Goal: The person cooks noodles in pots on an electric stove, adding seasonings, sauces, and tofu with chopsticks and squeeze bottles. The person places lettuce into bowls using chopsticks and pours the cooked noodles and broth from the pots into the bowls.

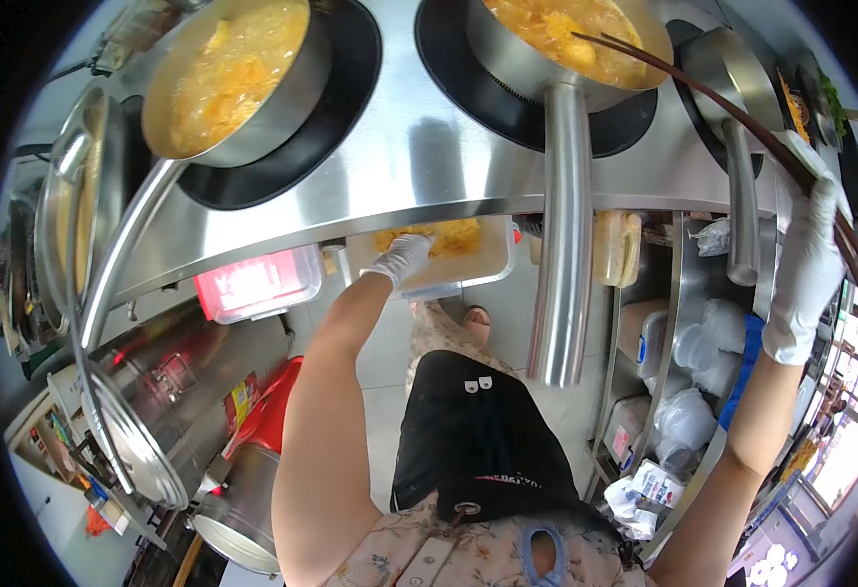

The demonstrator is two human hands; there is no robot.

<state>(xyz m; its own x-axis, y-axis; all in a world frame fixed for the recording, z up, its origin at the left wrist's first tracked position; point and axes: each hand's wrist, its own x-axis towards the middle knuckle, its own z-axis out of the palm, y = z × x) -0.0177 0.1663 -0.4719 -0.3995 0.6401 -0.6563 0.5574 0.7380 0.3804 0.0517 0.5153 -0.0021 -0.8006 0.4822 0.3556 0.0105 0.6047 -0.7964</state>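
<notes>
My right hand (806, 274), in a white glove, is closed around a pair of long dark brown chopsticks (732, 106). Their tips reach into the middle saucepan (566, 83), over yellow food pieces in bubbling broth. My left hand (404, 258), also gloved, reaches down into a translucent plastic bin (492, 259) under the counter edge. Yellow food (456, 238) lies in this bin, against the fingers. Those fingertips are partly hidden, so I cannot tell how they are closed. Another saucepan (301, 117) of bubbling yellow food stands at the left.
Both full saucepans stand on black round burners set in a steel counter (419, 176). Their long handles jut out towards me. A third saucepan (742, 73) is at the right. Below are a red-and-clear box (262, 284) and a rack (669, 313) holding containers and bags.
</notes>
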